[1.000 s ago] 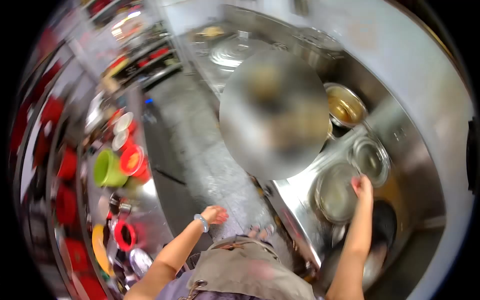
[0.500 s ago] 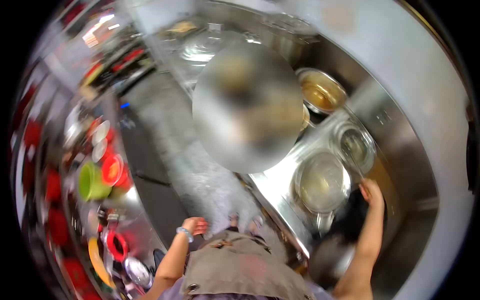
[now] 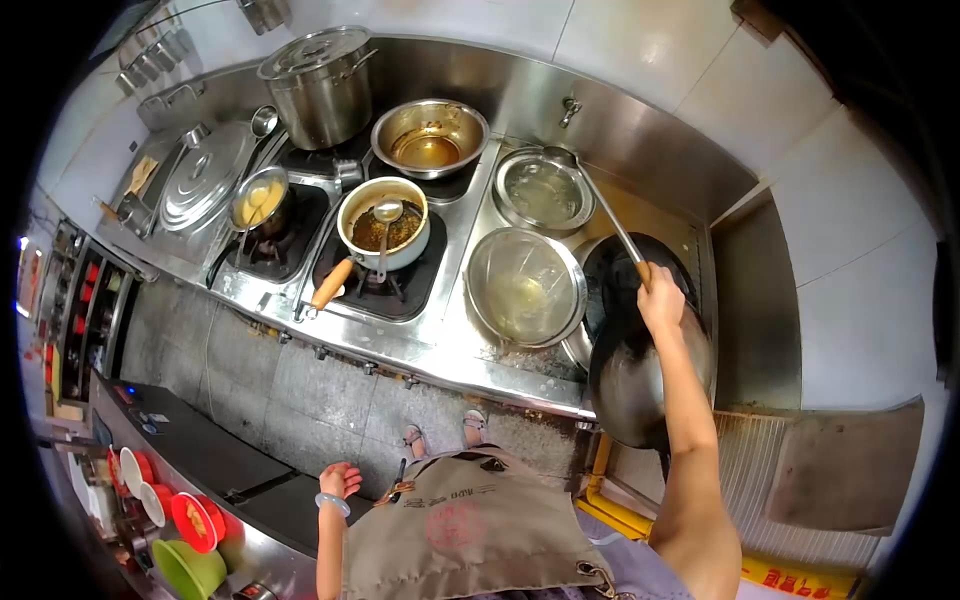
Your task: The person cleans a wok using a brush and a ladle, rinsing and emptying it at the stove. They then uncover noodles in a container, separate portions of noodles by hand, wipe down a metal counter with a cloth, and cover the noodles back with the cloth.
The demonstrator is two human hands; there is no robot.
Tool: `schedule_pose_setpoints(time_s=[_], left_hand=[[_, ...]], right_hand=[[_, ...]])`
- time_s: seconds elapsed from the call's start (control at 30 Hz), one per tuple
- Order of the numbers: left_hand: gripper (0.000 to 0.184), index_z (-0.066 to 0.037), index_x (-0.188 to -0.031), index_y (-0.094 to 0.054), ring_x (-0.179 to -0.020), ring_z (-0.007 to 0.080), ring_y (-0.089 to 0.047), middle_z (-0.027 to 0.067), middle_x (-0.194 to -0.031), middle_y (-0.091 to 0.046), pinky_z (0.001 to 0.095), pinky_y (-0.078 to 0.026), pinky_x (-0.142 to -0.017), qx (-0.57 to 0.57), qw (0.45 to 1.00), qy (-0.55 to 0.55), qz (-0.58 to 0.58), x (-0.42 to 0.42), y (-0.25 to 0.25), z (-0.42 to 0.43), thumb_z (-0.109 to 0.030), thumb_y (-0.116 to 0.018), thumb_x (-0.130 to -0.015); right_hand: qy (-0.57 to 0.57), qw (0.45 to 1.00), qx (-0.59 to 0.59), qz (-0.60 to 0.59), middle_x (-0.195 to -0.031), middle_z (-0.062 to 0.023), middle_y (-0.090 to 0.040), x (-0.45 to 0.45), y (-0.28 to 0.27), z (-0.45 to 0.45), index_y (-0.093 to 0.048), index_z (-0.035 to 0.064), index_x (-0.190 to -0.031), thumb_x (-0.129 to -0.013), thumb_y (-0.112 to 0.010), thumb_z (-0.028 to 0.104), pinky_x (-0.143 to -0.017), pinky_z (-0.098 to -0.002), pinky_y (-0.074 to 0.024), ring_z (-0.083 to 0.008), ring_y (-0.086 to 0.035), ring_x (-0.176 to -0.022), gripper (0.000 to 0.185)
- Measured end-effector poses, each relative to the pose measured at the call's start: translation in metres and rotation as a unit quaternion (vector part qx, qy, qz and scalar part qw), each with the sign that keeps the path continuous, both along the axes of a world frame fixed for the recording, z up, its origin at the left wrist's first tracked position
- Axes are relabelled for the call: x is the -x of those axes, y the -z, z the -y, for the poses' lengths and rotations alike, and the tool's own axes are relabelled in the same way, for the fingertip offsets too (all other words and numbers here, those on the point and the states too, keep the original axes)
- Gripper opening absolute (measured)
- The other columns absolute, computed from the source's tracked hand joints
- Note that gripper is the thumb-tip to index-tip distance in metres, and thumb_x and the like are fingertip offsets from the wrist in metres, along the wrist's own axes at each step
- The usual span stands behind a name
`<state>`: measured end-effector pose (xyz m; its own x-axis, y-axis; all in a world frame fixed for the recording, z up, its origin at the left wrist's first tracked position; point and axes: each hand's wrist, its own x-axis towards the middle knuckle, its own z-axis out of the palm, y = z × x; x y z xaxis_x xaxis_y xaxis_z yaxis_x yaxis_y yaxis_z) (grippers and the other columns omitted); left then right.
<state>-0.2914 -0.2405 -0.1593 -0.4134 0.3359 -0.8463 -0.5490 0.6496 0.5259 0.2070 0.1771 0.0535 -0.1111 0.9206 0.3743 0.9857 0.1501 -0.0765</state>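
My right hand is closed around the wooden end of a long-handled ladle. The ladle's bowl rests at the rim of a metal basin of clear liquid. Below the hand is a dark wok, partly behind my forearm. Left of the hand sits a large mesh strainer. My left hand, with a pale bangle at the wrist, hangs near my apron, fingers apart and holding nothing.
On the stove stand a wooden-handled pot with a spoon, a small pan of yellow liquid, a bowl of brown liquid and a lidded stockpot. Red tubs and a green tub are at lower left.
The view has swung right, so the whole stove now shows. My right hand still holds the ladle, whose shaft is now clearly visible. My left hand stays low and empty.
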Motion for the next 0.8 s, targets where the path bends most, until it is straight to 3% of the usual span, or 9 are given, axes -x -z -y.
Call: schedule_pose_setpoints(time_s=[0.1, 0.17, 0.2, 0.3, 0.33, 0.4, 0.43, 0.77, 0.8], left_hand=[[0.021, -0.004, -0.101, -0.053, -0.065, 0.0218, -0.063, 0.0112, -0.081, -0.064, 0.0336, -0.053, -0.053, 0.017, 1.000, 0.007, -0.011, 0.020, 0.015, 0.009, -0.019, -0.049, -0.088], [0.023, -0.005, -0.103, -0.053, -0.075, 0.0244, -0.064, 0.0120, -0.085, -0.064, 0.0378, -0.054, -0.062, -0.002, 1.000, 0.006, 0.010, 0.035, 0.034, 0.021, -0.022, -0.052, -0.087], [0.025, -0.005, -0.105, -0.053, -0.074, 0.0233, -0.064, 0.0118, -0.086, -0.065, 0.0362, -0.053, -0.061, 0.018, 0.999, 0.004, -0.029, 0.029, 0.021, 0.021, -0.022, -0.052, -0.087], [0.031, -0.004, -0.108, -0.053, -0.071, 0.0207, -0.064, 0.0091, -0.088, -0.066, 0.0342, -0.051, -0.061, 0.033, 0.998, -0.023, -0.051, 0.019, 0.019, 0.018, -0.023, -0.053, -0.084], [0.034, -0.004, -0.110, -0.052, -0.072, 0.0206, -0.064, 0.0087, -0.089, -0.066, 0.0341, -0.050, -0.061, 0.040, 0.998, -0.025, -0.050, 0.016, 0.011, 0.017, -0.024, -0.054, -0.083], [0.036, -0.004, -0.112, -0.051, -0.074, 0.0205, -0.064, 0.0087, -0.090, -0.066, 0.0342, -0.049, -0.062, 0.046, 0.998, -0.029, -0.040, 0.019, 0.011, 0.018, -0.024, -0.054, -0.083], [0.038, -0.005, -0.114, -0.050, -0.076, 0.0205, -0.064, 0.0086, -0.091, -0.065, 0.0343, -0.049, -0.062, 0.049, 0.998, -0.016, -0.029, 0.019, 0.012, 0.019, -0.025, -0.055, -0.082], [0.030, -0.001, -0.107, -0.052, -0.068, 0.0230, -0.063, 0.0129, -0.088, -0.065, 0.0348, -0.048, -0.053, 0.044, 0.996, -0.074, -0.012, 0.021, 0.030, 0.041, -0.018, -0.051, -0.082], [0.030, -0.001, -0.106, -0.052, -0.067, 0.0231, -0.062, 0.0131, -0.087, -0.065, 0.0348, -0.048, -0.052, 0.035, 0.997, -0.071, -0.013, 0.022, 0.034, 0.042, -0.017, -0.051, -0.081]], right_hand=[[0.096, 0.995, 0.032, -0.006, -0.099, -0.0152, -0.059, 0.039, -0.041, 0.037, -0.055, 0.0136, -0.106, -0.076, -0.060, 0.018, -0.072, -0.0455, -0.0474, -0.0375, -0.059, -0.084, 0.031], [0.046, 0.997, 0.019, -0.059, -0.101, -0.0147, -0.060, 0.020, -0.017, 0.036, -0.053, 0.0164, -0.114, -0.077, -0.058, 0.018, -0.073, -0.0443, -0.0479, -0.0365, -0.060, -0.082, 0.037], [0.018, 1.000, 0.005, -0.011, -0.104, -0.0140, -0.060, 0.049, -0.039, 0.052, -0.053, 0.0142, -0.114, -0.079, -0.055, 0.015, -0.073, -0.0437, -0.0477, -0.0362, -0.059, -0.085, 0.035], [-0.084, 0.995, -0.033, -0.041, -0.106, -0.0170, -0.059, -0.041, 0.046, 0.002, -0.050, 0.0045, -0.117, -0.079, -0.055, 0.005, -0.075, -0.0403, -0.0462, -0.0362, -0.058, -0.089, 0.038], [-0.050, 0.999, -0.009, -0.016, -0.107, -0.0186, -0.058, -0.023, 0.026, 0.018, -0.050, 0.0031, -0.116, -0.078, -0.055, 0.003, -0.085, -0.0375, -0.0431, -0.0341, -0.055, -0.099, 0.039], [-0.126, 0.969, -0.188, 0.104, -0.072, -0.0110, -0.061, -0.002, 0.002, 0.045, -0.057, 0.0061, -0.098, -0.075, -0.064, 0.022, -0.052, -0.0354, -0.0477, -0.0263, -0.059, -0.059, 0.028], [-0.044, 0.994, -0.076, 0.058, -0.083, -0.0151, -0.061, 0.008, -0.005, 0.051, -0.058, 0.0066, -0.096, -0.074, -0.061, 0.020, -0.066, -0.0409, -0.0493, -0.0338, -0.060, -0.074, 0.026], [-0.006, 0.995, -0.086, 0.043, -0.081, -0.0155, -0.063, 0.029, -0.011, 0.064, -0.061, 0.0038, -0.090, -0.075, -0.061, 0.018, -0.066, -0.0389, -0.0499, -0.0322, -0.061, -0.073, 0.020], [-0.004, 0.997, -0.078, 0.006, -0.094, -0.0172, -0.060, 0.026, 0.004, 0.057, -0.056, 0.0034, -0.104, -0.077, -0.058, 0.011, -0.075, -0.0381, -0.0464, -0.0330, -0.058, -0.087, 0.028]])
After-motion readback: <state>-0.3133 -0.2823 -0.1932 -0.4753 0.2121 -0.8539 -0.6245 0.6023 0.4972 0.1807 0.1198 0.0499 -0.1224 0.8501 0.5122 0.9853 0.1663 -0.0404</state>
